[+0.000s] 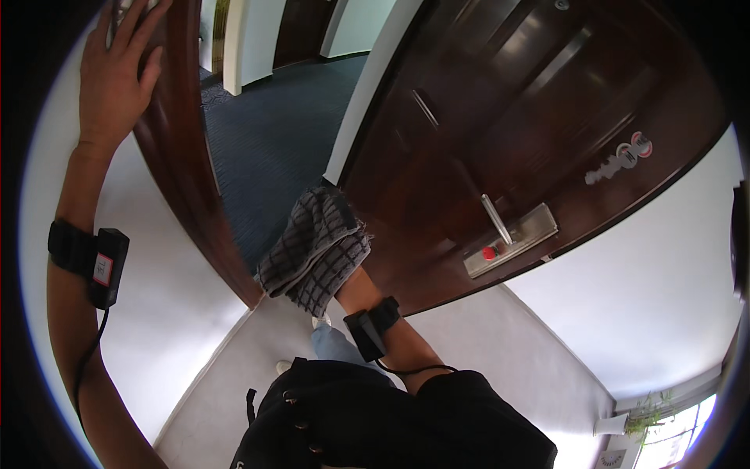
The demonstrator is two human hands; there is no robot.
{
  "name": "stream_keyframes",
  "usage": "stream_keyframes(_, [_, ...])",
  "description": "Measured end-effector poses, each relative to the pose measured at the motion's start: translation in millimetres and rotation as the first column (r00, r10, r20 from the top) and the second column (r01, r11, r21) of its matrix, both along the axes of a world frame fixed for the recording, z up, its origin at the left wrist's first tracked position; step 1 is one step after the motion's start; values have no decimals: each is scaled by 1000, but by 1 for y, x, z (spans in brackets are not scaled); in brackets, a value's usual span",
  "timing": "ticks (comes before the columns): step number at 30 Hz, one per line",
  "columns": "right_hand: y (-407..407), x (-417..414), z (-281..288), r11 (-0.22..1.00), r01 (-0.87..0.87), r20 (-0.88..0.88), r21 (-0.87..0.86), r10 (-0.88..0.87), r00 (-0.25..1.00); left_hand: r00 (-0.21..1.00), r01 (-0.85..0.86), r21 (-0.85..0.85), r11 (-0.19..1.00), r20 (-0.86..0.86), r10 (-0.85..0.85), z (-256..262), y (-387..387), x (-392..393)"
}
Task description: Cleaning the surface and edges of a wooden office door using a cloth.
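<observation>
My left hand (120, 76) is raised at the upper left, its fingers apart and laid against the dark wood door frame (176, 117) near a shiny metal part. A grey checked cloth (319, 252) with dark lines and frayed edges is draped over my right hand, low in front of the doorway; the cloth hides the fingers. Right of it stands an open dark brown door (469, 117) with a metal lever handle (497, 220), a metal lock plate (539, 228) and a red knob (490, 252).
Beyond the doorway lies a dark blue carpet (275, 117) with another dark door (302, 29). White walls flank the doorway. At the lower right, a potted plant (612, 424) stands by a window. Black devices with cables are strapped to both forearms.
</observation>
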State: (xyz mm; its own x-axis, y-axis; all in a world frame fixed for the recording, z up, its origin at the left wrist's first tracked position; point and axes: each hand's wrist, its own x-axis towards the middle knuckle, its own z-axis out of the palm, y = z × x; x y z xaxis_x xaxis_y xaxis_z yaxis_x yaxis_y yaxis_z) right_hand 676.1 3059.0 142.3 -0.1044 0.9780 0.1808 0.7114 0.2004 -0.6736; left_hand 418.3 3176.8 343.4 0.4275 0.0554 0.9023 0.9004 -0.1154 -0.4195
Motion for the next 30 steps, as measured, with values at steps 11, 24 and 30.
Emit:
stream_keyframes(11, [80, 10, -61, 971, -150, 549, 188, 23, 836, 975, 207, -152, 967, 112, -191, -46, -31, 49])
stream_keyframes(24, [219, 91, -86, 892, -397, -690, -215, 149, 708, 105, 951, -204, 233, 921, 376, -298, 28, 186])
stream_keyframes(30, [288, 154, -64, 860, -440, -866, -258, -4, 501, -211, 965, 97, 245, 843, 495, -279, 131, 248])
